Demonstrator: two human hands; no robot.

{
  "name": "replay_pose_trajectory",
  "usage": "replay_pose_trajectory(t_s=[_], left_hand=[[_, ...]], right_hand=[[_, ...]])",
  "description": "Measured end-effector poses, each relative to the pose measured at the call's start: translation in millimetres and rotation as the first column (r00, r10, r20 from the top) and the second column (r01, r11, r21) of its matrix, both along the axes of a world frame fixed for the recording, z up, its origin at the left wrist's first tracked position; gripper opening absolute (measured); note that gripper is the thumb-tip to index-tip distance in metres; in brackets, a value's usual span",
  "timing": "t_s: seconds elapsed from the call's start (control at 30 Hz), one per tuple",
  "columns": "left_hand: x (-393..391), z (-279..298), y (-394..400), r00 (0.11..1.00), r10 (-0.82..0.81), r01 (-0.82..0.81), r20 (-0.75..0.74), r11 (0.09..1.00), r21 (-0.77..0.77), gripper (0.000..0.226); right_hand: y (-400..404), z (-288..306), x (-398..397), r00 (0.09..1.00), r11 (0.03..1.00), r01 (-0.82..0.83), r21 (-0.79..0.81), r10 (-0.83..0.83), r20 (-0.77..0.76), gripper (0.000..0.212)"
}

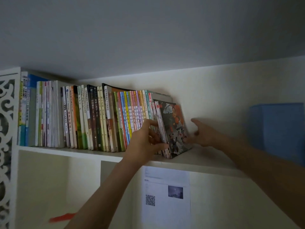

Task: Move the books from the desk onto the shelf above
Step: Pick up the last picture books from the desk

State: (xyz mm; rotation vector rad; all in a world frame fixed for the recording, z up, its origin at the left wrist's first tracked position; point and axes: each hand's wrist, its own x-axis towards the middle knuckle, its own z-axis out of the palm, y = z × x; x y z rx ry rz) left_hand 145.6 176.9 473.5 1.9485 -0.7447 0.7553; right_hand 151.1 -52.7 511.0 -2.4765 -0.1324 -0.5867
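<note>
2 bare hands are working at a smooth white shelf [85,153]: the left hand [145,142] is pinching a bundle of thin glossy paperbacks [171,128] standing at the long row's right end, while the blurred right hand [203,133], fingers seemingly spread, is hovering beside them.

Dark spine [92,103]: you can read 中国通史.
Spine just right of the dark spine [96,103]: 基础心理学.
Paper below the shelf [166,192]: a square code, words too small for you to read.
</note>
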Motion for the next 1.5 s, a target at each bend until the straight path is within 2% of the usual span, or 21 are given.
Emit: replay_pose_trajectory(t_s=[0.03,0.07,0.13,0.17,0.27,0.47,0.53,0.63,0.73,0.77,0.83,0.9,0.97,1.07,1.17,1.23,1.27,1.33,1.37,1.43,1.5], left_hand=[[1,0,-1,1.000,0.007,-0.007,0.013,1.000,0.011,0.063],[2,1,-2,0.999,0.021,-0.021,0.025,1.000,0.019,0.060],[5,2,-3,0.998,0.048,-0.050,0.045,0.998,0.026,0.056],[7,2,-3,0.997,0.053,-0.054,0.052,0.998,0.031,0.054],[13,0,-5,0.996,0.050,-0.054,0.068,0.998,0.045,0.049],[19,-4,-5,0.997,0.027,-0.030,0.067,0.999,0.031,0.046],[14,-5,-4,0.995,0.061,-0.065,0.082,0.997,0.046,0.047],[-11,-15,-8,0.966,0.156,-0.169,0.207,0.985,0.046,0.039],[-58,-42,-20,0.950,0.003,-0.008,0.313,1.000,0.012,0.021],[-76,-57,-29,0.953,-0.085,0.075,0.290,0.996,0.046,0.017],[-105,-99,-52,0.957,-0.259,0.241,0.131,0.960,0.139,0.011],[-121,-154,-82,0.937,-0.340,0.350,-0.083,0.904,0.244,0.009],[-127,-222,-117,0.894,-0.328,0.425,-0.306,0.839,0.341,0.008],[-130,-334,-168,0.786,-0.252,0.526,-0.564,0.752,0.397,0.008],[-141,-445,-205,0.649,0.001,0.600,-0.761,0.613,0.513,0.040],[-161,-514,-213,0.521,0.192,0.656,-0.831,0.532,0.535,0.067],[-175,-548,-213,0.495,0.266,0.653,-0.827,0.514,0.556,0.081],[-207,-599,-210,0.507,0.350,0.610,-0.788,0.500,0.615,0.105],[-221,-616,-211,0.496,0.383,0.576,-0.779,0.526,0.626,0.110],[-239,-636,-217,0.508,0.471,0.479,-0.721,0.541,0.691,0.110],[-248,-640,-226,0.599,0.513,0.386,-0.615,0.488,0.783,0.108]], right_hand=[[2,1,-3,0.999,0.997,0.021,-0.076,-0.018,0.039,0.096],[4,2,-7,0.996,0.994,-0.056,-0.090,0.061,0.058,0.099],[18,5,-24,0.951,0.948,-0.308,-0.081,0.307,-0.025,0.101],[27,4,-30,0.938,0.930,-0.345,-0.128,0.339,-0.069,0.105],[41,-6,-23,0.978,0.930,-0.185,-0.319,0.206,0.035,0.127],[40,-14,-13,0.987,0.962,-0.121,-0.246,0.143,0.073,0.125],[43,-17,-23,0.979,0.958,-0.172,-0.229,0.191,0.066,0.116],[43,-26,-52,0.962,0.950,-0.223,-0.217,0.250,0.108,0.078],[29,-52,-105,0.915,0.966,-0.067,-0.251,0.160,0.371,0.043],[21,-68,-129,0.874,0.965,-0.043,-0.259,0.162,0.458,0.033],[0,-111,-175,0.835,0.966,-0.033,-0.258,0.168,0.524,0.019],[-32,-170,-205,0.905,0.973,-0.027,-0.228,0.121,0.409,0.013],[-72,-244,-223,0.985,0.987,0.023,-0.157,0.005,0.173,0.013],[-133,-369,-248,0.967,0.975,0.195,-0.104,-0.209,-0.146,0.015],[-174,-485,-287,0.771,0.913,0.397,-0.095,-0.388,-0.505,0.030],[-188,-553,-321,0.606,0.876,0.460,-0.146,-0.430,-0.669,0.058],[-191,-581,-338,0.548,0.859,0.472,-0.201,-0.463,-0.697,0.069],[-191,-621,-374,0.486,0.813,0.514,-0.274,-0.539,-0.688,0.084],[-189,-635,-390,0.429,0.785,0.548,-0.290,-0.561,-0.708,0.092],[-183,-651,-415,0.268,0.714,0.615,-0.335,-0.589,-0.762,0.104],[-181,-663,-433,0.163,0.661,0.661,-0.356,-0.589,-0.792,0.107]])
